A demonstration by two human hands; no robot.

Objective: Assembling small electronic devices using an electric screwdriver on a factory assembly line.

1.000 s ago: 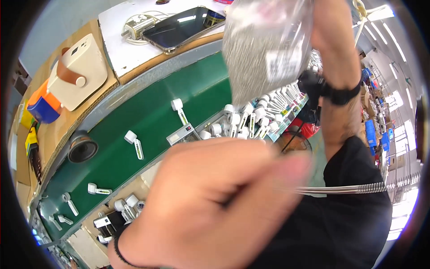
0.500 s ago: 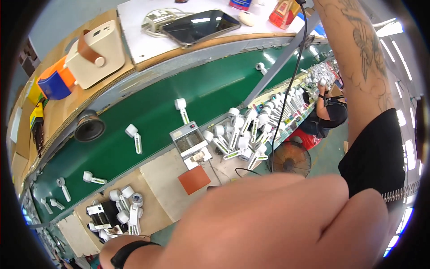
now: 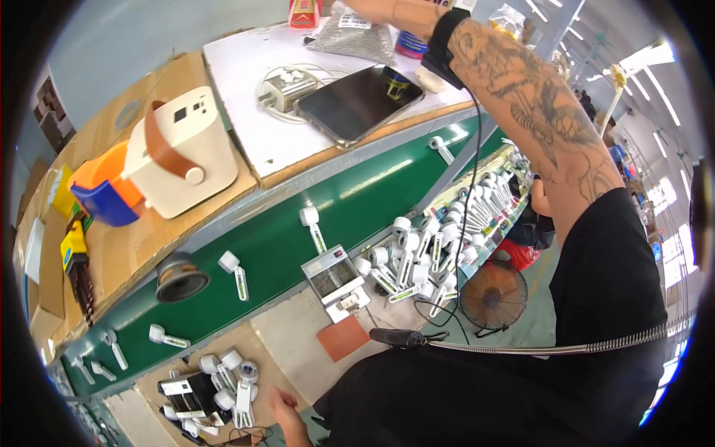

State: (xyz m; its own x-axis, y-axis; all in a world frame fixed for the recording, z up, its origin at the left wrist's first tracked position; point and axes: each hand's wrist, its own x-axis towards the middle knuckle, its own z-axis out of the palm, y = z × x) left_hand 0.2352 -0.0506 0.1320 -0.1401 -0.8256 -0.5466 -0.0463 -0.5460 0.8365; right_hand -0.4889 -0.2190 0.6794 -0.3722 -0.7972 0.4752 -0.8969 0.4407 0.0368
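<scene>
My right arm, tattooed and in a black sleeve, stretches up over the white shelf. At the top edge my right hand (image 3: 393,10) is over a clear plastic bag (image 3: 356,41) of small grey pieces with a white label. Its fingertips are cut off, so a grip cannot be made out. A black strap (image 3: 444,46) circles that wrist. Low in the view, my left hand (image 3: 287,411) is loosely open, with nothing visible in it. Beside it lies a pile of white round-headed, stick-handled devices (image 3: 243,395) around a black-and-white screw feeder (image 3: 186,395).
A phone (image 3: 361,103) and a coiled-cable adapter (image 3: 287,89) lie on the shelf, beside a blue can (image 3: 411,45). More white devices lie on the green conveyor belt (image 3: 275,238) and in a heap (image 3: 413,257). A spring-hung black tool (image 3: 398,337) crosses in front. A floor fan (image 3: 493,294) stands beyond.
The view has shifted, bringing more of the shelf into sight. My right hand has come into view above the bag. The blurred arm across the foreground is gone, and my left hand shows lower left.
</scene>
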